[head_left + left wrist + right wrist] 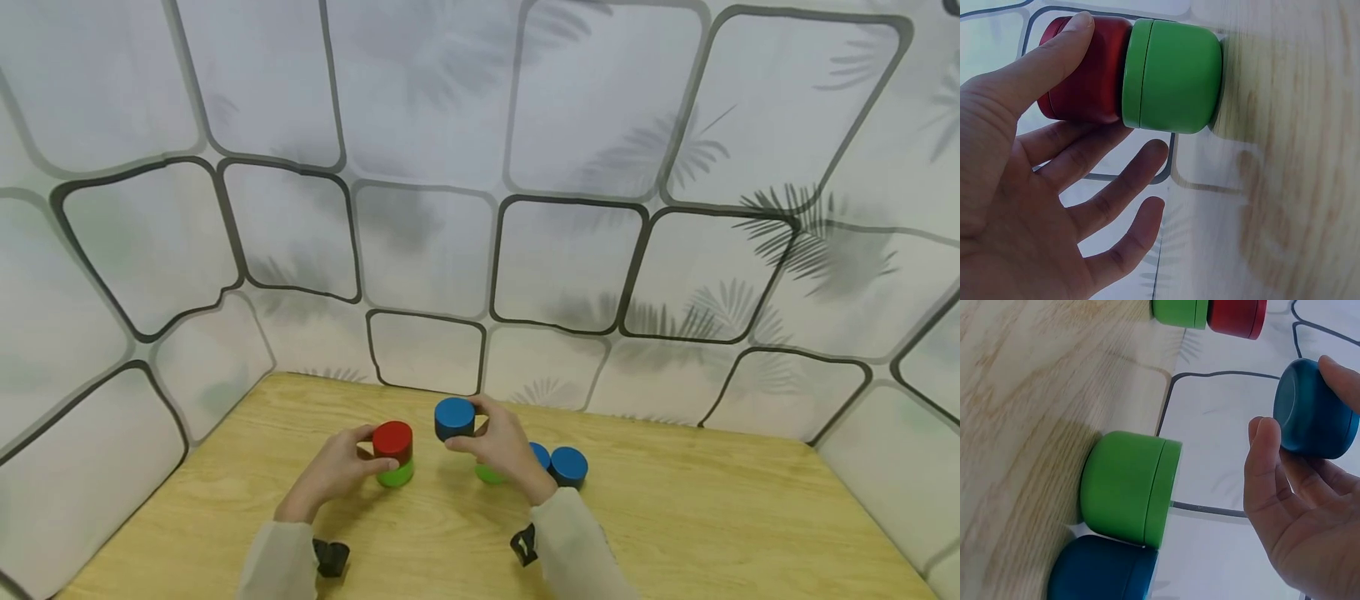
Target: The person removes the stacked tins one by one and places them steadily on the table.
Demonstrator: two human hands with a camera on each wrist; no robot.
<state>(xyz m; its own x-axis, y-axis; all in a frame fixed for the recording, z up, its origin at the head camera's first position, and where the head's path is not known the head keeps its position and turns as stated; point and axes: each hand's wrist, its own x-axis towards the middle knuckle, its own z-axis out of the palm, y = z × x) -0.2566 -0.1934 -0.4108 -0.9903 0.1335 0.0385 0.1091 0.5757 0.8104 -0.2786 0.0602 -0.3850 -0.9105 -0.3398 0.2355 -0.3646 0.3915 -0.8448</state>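
My left hand (341,465) grips a red lidded tin (1094,69) between thumb and fingers. The red tin sits on top of a green lidded tin (1172,76), which stands on the table. My right hand (501,442) pinches a blue tin (454,418) and holds it in the air, to the right of the red-and-green stack. Beneath the right hand, a second green tin (1127,487) stands on the table, partly hidden in the head view. Right beside it is another blue tin (1100,569).
A further blue tin (568,467) stands at the right end of the row on the wooden table (712,517). Patterned fabric walls (427,250) enclose the table at the back and sides. Each wrist wears a black strap (330,557).
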